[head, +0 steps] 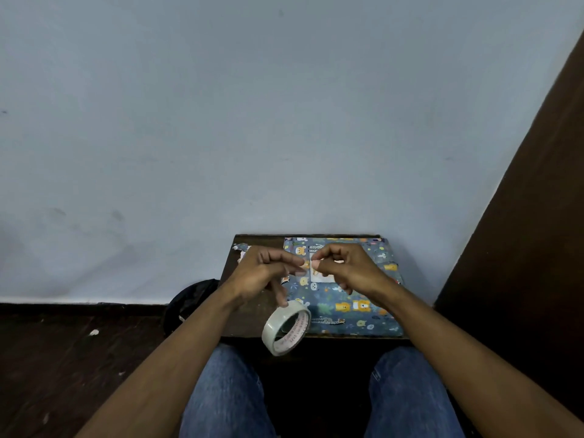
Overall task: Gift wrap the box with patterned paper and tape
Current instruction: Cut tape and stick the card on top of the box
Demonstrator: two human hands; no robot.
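A flat box wrapped in blue paper with bear and animal prints (344, 308) lies on a small dark wooden table (249, 317). Above it, my left hand (265, 270) and my right hand (344, 267) meet fingertip to fingertip and pinch a short clear strip of tape between them. A roll of clear tape (286, 327) hangs from a lower finger of my left hand, over the table's near edge. A white patch shows on the paper just under the fingertips.
The table stands against a pale blue wall. A dark bag (189, 305) lies on the floor to its left, and a dark wooden panel (524, 232) rises at the right. Torn paper scraps (241, 248) sit at the table's far left corner. My knees in jeans are below.
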